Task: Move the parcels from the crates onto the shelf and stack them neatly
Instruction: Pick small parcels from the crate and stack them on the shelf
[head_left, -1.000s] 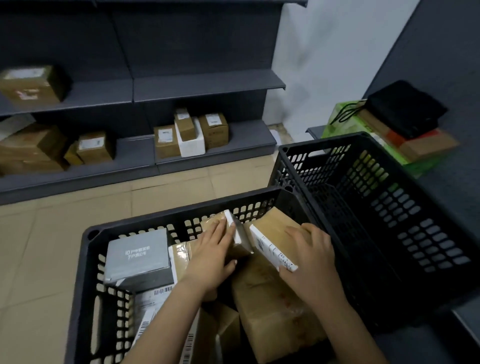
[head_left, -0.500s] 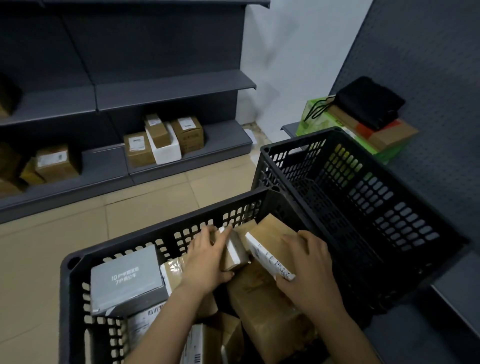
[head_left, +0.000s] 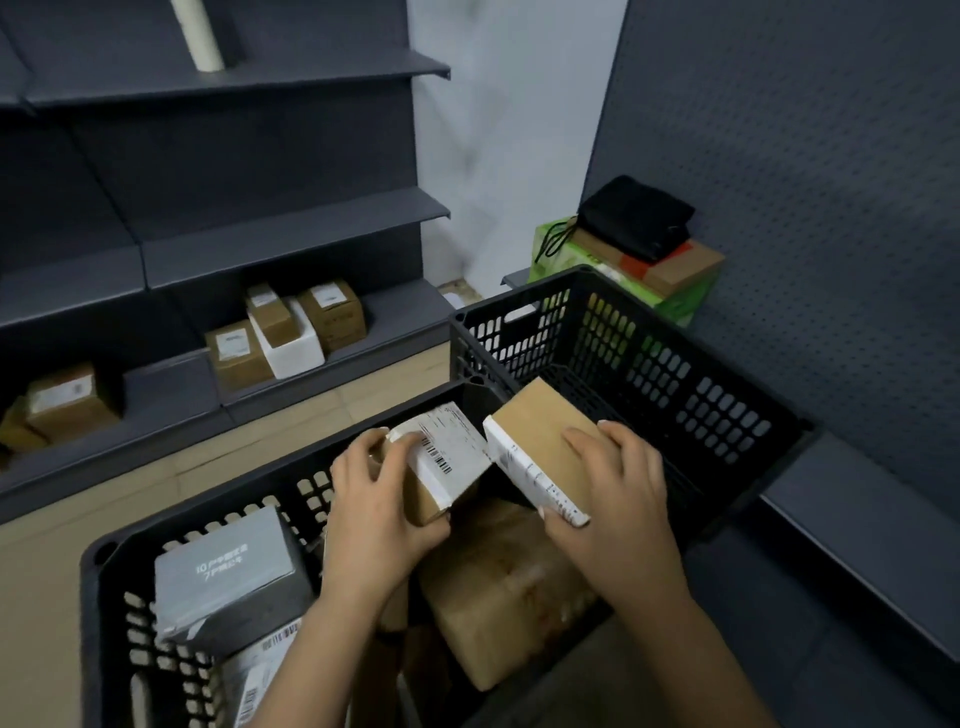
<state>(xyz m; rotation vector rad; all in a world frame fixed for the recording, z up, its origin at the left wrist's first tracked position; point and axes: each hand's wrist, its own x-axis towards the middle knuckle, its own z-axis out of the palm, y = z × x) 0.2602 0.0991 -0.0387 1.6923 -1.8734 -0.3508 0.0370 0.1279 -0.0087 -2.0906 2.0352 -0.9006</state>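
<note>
Just above the near black crate (head_left: 98, 566), my left hand (head_left: 379, 514) grips a small brown parcel with a white barcode label (head_left: 447, 457). Beside it my right hand (head_left: 618, 493) holds a flat brown parcel with a white edge (head_left: 540, 436), tilted. Both parcels sit above the crate's far right corner, almost touching. Inside the crate lie a grey box with white print (head_left: 228, 577), a large brown parcel (head_left: 498, 587) and labelled packets. The dark shelf unit (head_left: 291, 244) stands across the floor and bears several brown parcels (head_left: 332, 312) on its lowest board.
A second black crate (head_left: 649, 364) stands behind on the right, with nothing visible inside it. A green bag (head_left: 685, 301) with a brown box and a black bag on top sits by the pegboard wall. A pale tube (head_left: 200, 36) leans on an upper shelf.
Both hands have lifted their parcels up out of the near crate. The small parcel's label now faces up. The view has tilted upward and swung right.
</note>
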